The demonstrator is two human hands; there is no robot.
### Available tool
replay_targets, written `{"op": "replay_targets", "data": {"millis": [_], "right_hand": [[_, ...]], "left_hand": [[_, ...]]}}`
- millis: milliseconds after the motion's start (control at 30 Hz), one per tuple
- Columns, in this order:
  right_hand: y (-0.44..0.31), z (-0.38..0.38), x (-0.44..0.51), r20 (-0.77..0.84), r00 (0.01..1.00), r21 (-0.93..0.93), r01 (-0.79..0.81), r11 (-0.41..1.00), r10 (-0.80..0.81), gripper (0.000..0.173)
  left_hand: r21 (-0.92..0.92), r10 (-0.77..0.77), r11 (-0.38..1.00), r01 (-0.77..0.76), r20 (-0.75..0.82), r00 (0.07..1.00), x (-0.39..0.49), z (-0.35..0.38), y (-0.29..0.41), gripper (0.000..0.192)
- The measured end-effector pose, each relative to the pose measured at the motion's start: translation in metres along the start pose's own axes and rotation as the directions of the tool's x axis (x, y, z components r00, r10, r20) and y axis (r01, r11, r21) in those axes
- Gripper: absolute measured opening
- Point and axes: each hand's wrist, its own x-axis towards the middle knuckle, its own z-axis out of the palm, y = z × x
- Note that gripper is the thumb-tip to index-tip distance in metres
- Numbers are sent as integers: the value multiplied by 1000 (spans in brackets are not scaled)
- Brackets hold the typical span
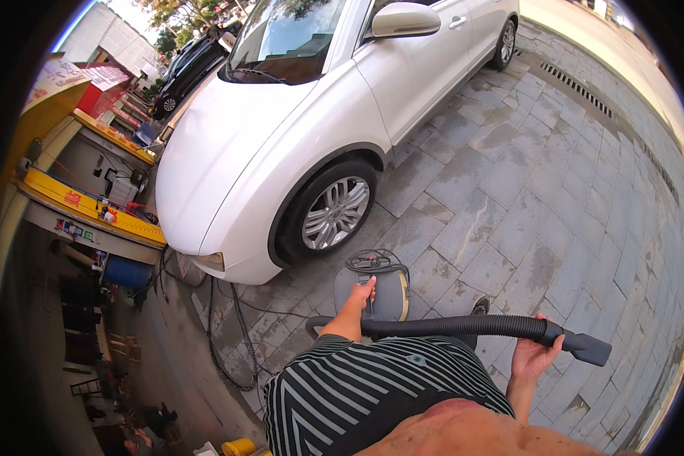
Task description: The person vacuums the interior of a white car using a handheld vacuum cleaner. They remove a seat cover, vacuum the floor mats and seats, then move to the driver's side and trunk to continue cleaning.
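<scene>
My left hand (pixel 365 290) is closed around the top handle of a grey vacuum cleaner (pixel 386 305), which has a coiled black power cord (pixel 371 261) on top. A black corrugated vacuum hose (pixel 461 325) runs across in front of my striped shirt. My right hand (pixel 537 354) grips its far end, next to the flat black nozzle (pixel 593 349). The nozzle points to the right, off the ground. Just beyond the vacuum cleaner is the front wheel (pixel 336 212) of a white car (pixel 251 137).
Grey stone paving (pixel 490 211) with a drain grate (pixel 575 88) lies beside the car. A black braided hose (pixel 242 336) and cables loop on the ground to the left. Further left are a blue barrel (pixel 126 271) and an open shopfront with a yellow beam (pixel 91 199). A person sits at lower left.
</scene>
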Motion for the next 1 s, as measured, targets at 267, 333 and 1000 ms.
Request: {"op": "replay_targets", "data": {"millis": [267,333,1000], "right_hand": [[-83,27,293,126,987,-11,-100,995,100,51],[-90,48,361,135,983,-22,-126,992,127,51],[-3,331,883,561,700,-339,-293,894,442,58]], "left_hand": [[-261,-71,965,-28,-361,930,65,137,79,60],[-374,-144,927,15,-320,936,91,164,104,52],[-878,-712,143,-456,-411,569,206,298,202,57]]}}
